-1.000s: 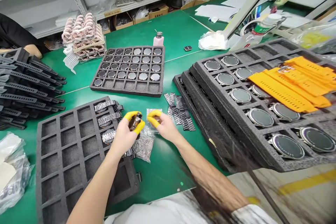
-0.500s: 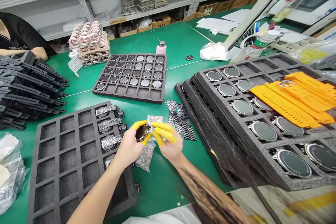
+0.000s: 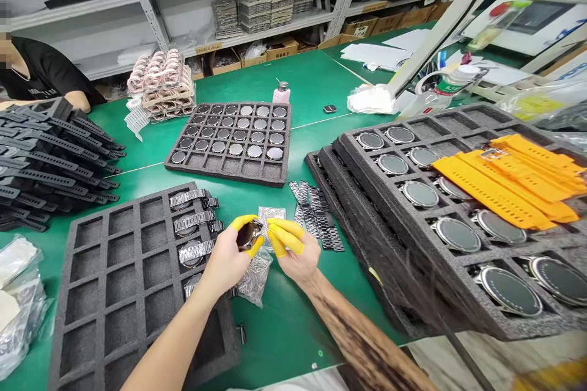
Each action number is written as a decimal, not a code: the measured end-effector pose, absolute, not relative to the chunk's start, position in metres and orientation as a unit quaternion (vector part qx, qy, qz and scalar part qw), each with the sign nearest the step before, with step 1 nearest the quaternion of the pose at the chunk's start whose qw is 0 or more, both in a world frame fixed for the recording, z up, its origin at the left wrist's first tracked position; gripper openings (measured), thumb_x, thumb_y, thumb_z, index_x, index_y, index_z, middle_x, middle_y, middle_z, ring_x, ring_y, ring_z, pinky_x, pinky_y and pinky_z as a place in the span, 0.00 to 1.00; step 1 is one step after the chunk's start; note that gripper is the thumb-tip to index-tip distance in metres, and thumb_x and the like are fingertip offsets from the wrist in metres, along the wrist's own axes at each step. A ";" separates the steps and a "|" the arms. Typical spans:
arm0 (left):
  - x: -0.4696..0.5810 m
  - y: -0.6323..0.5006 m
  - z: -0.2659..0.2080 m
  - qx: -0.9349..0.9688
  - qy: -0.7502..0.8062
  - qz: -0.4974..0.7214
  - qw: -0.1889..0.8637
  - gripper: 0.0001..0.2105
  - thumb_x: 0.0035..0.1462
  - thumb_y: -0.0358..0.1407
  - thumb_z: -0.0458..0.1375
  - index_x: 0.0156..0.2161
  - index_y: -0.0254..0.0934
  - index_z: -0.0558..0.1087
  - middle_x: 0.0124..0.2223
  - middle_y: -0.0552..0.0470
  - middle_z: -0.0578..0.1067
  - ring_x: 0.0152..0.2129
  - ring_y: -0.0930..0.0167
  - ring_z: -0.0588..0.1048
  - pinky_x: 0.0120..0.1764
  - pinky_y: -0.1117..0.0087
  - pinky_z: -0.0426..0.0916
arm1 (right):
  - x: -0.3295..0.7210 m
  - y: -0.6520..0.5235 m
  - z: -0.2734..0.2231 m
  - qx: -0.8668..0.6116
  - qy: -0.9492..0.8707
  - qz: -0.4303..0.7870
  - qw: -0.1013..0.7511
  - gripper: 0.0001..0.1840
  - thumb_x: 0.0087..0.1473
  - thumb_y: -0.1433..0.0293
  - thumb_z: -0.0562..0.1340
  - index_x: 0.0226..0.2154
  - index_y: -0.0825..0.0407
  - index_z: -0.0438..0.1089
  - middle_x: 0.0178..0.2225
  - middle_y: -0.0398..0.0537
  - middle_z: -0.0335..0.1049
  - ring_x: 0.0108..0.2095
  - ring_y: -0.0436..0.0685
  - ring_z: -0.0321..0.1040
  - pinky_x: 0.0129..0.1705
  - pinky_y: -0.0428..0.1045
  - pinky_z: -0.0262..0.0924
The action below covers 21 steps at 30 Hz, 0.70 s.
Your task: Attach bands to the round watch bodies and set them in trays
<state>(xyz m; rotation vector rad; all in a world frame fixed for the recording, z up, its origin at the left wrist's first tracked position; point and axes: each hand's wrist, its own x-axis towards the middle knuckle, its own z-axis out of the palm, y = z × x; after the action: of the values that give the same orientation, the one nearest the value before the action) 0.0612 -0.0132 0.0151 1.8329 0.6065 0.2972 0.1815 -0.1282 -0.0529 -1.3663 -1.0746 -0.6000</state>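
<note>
My left hand point(image 3: 233, 250), with yellow finger cots on its thumb and finger, grips a round dark-faced watch case point(image 3: 248, 235) by its edges. At the right side of that case, the fingertips of my right hand point(image 3: 293, 247), also in yellow cots, are pinched together; what they hold is too small to make out. Just below the hands lies a clear bag of small metal pins point(image 3: 254, 278), and behind them another small bag of pins point(image 3: 271, 214). To the right are dark metal link watch bands point(image 3: 321, 220).
A foam tray point(image 3: 103, 259) at left holds watches with metal bands along its right side. Another tray of watch cases point(image 3: 229, 174) lies beyond. Stacked trays point(image 3: 342, 208) stand right, with orange straps point(image 3: 509, 180) on top. Black straps point(image 3: 55, 162) are piled left; a person point(image 3: 41, 70) sits behind.
The view has shifted slightly, so the scene sits a little lower. Both hands stay at the watch case, with only a small shift of the right fingertips.
</note>
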 end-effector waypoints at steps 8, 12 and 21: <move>0.058 -0.010 0.011 0.771 0.245 0.102 0.580 0.21 0.59 0.36 0.65 0.57 0.39 0.75 0.51 0.47 0.81 0.48 0.64 0.79 0.55 0.61 0.74 | 0.180 -0.120 -0.057 -0.561 -0.383 0.006 0.734 0.02 0.62 0.67 0.69 0.39 0.46 0.78 0.42 0.49 0.77 0.40 0.56 0.77 0.41 0.51 0.76; 0.060 -0.009 0.026 0.741 0.232 0.067 0.626 0.17 0.55 0.37 0.69 0.50 0.39 0.79 0.43 0.50 0.82 0.40 0.66 0.79 0.49 0.65 0.75 | 0.183 -0.118 -0.057 -0.426 -0.284 0.354 0.782 0.20 0.55 0.55 0.75 0.46 0.46 0.77 0.47 0.50 0.74 0.48 0.59 0.73 0.48 0.53 0.73; 0.062 -0.004 0.030 0.611 0.308 0.102 0.722 0.22 0.54 0.50 0.71 0.46 0.36 0.75 0.22 0.63 0.66 0.13 0.81 0.57 0.20 0.77 0.57 | 0.182 -0.119 -0.046 -0.375 -0.215 0.326 0.841 0.19 0.53 0.50 0.76 0.34 0.46 0.77 0.42 0.49 0.76 0.45 0.60 0.72 0.54 0.59 0.67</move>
<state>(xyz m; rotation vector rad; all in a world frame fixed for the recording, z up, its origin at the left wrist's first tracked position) 0.0619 -0.0038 0.0303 1.3499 0.6804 0.2252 0.1823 -0.1188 -0.0458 -0.7919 -0.4543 0.6881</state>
